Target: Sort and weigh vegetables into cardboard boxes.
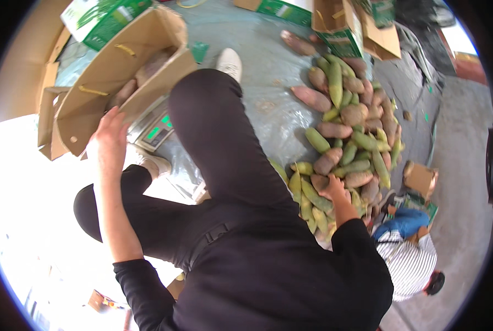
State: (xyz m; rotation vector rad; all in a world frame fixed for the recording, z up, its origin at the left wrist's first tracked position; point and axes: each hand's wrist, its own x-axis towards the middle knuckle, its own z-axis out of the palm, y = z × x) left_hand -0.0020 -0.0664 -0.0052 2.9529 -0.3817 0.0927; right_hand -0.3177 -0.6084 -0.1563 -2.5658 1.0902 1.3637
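My left hand (107, 139) is at the near rim of a tall cardboard box (73, 118) on the left. Its fingers are a little apart and hold nothing that I can see. Inside this box lie a reddish root vegetable (126, 92) and others partly in shadow. The box rests by a scale (151, 130) with lit green displays. On my right, my right hand (335, 189) is closed round a reddish-brown root vegetable (319, 182) at the near side of a large pile. Green, radish-like roots (315, 196) lie right beside that hand.
The pile of green and reddish roots (354, 115) spreads over plastic sheeting (257, 105). Green-and-white cartons (106, 25) stand at the far left, another open carton (337, 25) behind the pile. A person in a striped top (409, 262) is at the right. My knees frame the scale.
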